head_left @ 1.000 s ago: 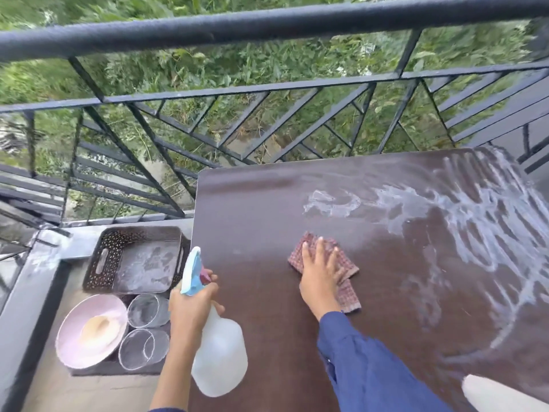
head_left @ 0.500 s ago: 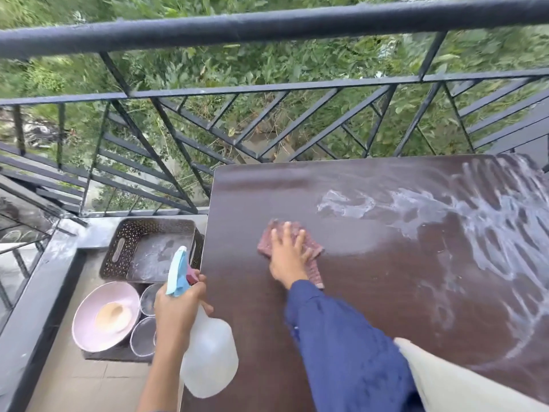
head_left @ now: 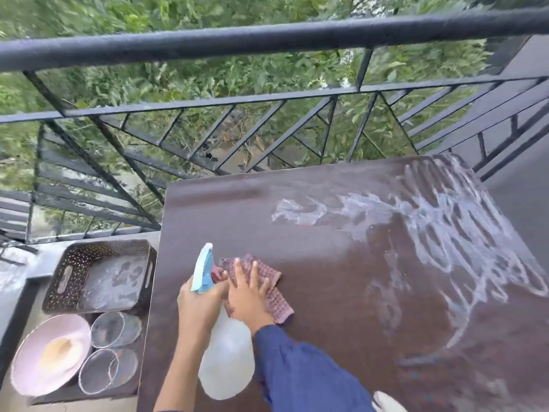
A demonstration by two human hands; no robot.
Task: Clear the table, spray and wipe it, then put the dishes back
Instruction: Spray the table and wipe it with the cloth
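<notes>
The dark brown table point(head_left: 326, 278) is wet, with white foamy streaks across its right half. My right hand point(head_left: 248, 295) lies flat on a red checked cloth point(head_left: 267, 281) near the table's left side. My left hand point(head_left: 197, 304) grips a spray bottle point(head_left: 224, 355) with a translucent white body and a blue nozzle, held right beside the cloth. On a low stand left of the table sit a pink bowl point(head_left: 44, 352), two glass dishes point(head_left: 114, 328) point(head_left: 107, 371) and a brown perforated tray point(head_left: 98, 275).
A black metal railing point(head_left: 267, 43) runs along the far side of the table, with greenery beyond it. The tray, bowl and glass dishes stand close against the table's left edge. A grey floor ledge lies at far left.
My right hand has slid the cloth leftward and nearer to me, until it sits beside the spray bottle. My left hand with the bottle has moved in over the table's left edge.
</notes>
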